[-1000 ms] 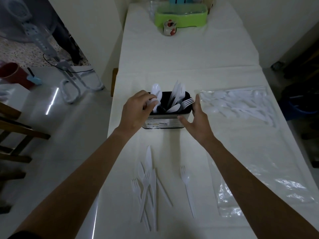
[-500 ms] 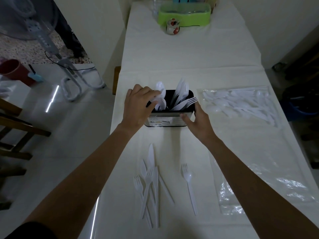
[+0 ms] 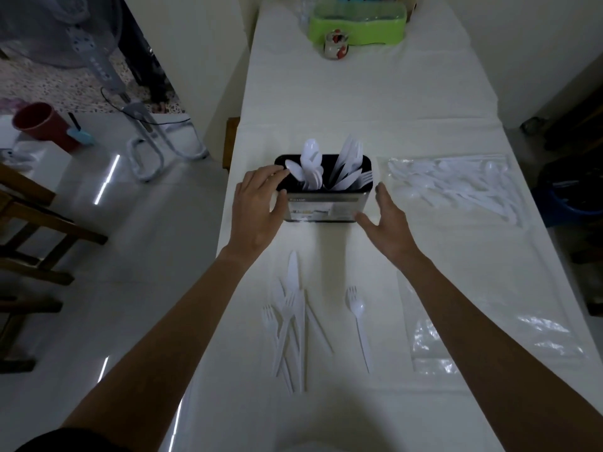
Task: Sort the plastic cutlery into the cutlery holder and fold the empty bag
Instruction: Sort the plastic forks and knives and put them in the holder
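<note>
A black cutlery holder (image 3: 326, 208) stands mid-table with white spoons (image 3: 310, 164) in its left part and knives and forks (image 3: 349, 168) in its right. My left hand (image 3: 257, 207) holds its left end, fingers over the rim, thumb on the front face. On the other side, my right hand (image 3: 386, 220) is spread, its thumb touching the lower right corner. Several loose forks and knives (image 3: 293, 324) and a single fork (image 3: 359, 324) lie nearer me. At the right lies a clear plastic bag (image 3: 489, 321), with white cutlery (image 3: 456, 184) in its far end.
A green container (image 3: 359, 22) and a small jar (image 3: 336, 45) sit at the table's far end. The table's left edge (image 3: 225, 203) runs just beside my left hand. On the floor to the left are a fan stand (image 3: 146, 145), a red bucket (image 3: 42, 125) and a wooden chair (image 3: 32, 223).
My left hand has let go of the spoon in the holder and slid onto the holder's left end. My right hand has drawn back slightly and spread beside the right corner.
</note>
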A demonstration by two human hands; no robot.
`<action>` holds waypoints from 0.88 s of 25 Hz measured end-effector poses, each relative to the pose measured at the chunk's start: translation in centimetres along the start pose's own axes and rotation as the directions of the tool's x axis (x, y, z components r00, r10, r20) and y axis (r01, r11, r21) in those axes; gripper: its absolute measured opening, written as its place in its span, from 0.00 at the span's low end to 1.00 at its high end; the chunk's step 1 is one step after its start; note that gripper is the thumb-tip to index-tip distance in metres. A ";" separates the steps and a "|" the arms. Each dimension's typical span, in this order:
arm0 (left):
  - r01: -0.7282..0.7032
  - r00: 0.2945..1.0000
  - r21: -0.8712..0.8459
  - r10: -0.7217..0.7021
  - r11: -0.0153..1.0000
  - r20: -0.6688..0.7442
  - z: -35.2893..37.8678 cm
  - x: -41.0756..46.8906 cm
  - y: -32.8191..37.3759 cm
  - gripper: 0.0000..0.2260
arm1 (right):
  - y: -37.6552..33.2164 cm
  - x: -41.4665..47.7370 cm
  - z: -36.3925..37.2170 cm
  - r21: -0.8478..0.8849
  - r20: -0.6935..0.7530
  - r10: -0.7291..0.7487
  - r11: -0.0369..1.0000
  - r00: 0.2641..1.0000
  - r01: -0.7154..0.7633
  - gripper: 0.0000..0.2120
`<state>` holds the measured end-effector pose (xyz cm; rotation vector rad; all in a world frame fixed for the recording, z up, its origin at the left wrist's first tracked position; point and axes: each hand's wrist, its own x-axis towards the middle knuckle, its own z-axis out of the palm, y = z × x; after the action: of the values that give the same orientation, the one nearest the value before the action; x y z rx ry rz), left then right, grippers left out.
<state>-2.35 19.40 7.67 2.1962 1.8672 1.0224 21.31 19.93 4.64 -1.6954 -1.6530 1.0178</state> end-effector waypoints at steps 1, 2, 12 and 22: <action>0.034 0.999 -0.018 -0.034 0.999 0.003 -0.2 -1.5 0.0 0.15 | 0.3 -1.1 0.0 -0.001 0.005 0.023 1.000 1.000 -0.023 0.36; 0.063 0.998 -0.032 -0.063 0.997 0.017 -0.2 -3.1 -0.1 0.15 | 0.6 -2.2 0.1 0.002 0.006 0.035 0.999 0.999 -0.035 0.36; 0.467 0.857 -0.014 -0.448 0.884 0.254 0.7 -17.3 -1.2 0.09 | 5.6 -14.6 4.6 -0.066 -0.084 0.067 0.995 0.994 -0.073 0.16; 0.547 0.620 0.333 -0.639 0.768 0.456 2.4 -12.5 -2.0 0.18 | 3.3 -14.6 10.2 -0.266 0.168 0.074 0.964 0.983 -0.027 0.05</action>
<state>-3.19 9.44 -0.54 1.4589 2.1618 0.0876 15.44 4.00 -1.76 -1.8707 -1.9398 1.0356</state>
